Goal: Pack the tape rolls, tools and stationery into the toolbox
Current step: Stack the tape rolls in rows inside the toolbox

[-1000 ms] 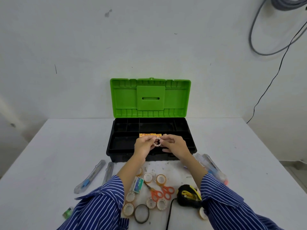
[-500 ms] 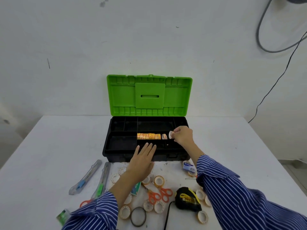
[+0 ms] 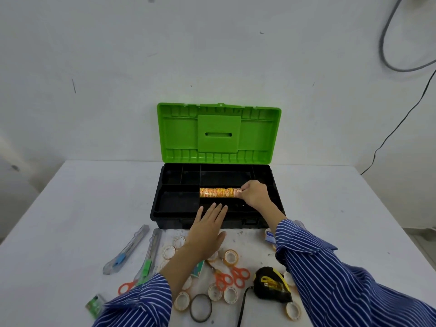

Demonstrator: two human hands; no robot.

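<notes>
Right hand (image 3: 253, 194) apparently pinches a tape roll (image 3: 237, 192) in the toolbox (image 3: 165, 208).

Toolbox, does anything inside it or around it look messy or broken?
Nothing looks broken. The toolbox stands open, with tape rolls lined up neatly in one compartment. The only mess is in front: loose tape rolls, orange scissors and a tape measure lie scattered, not yet packed.
</notes>
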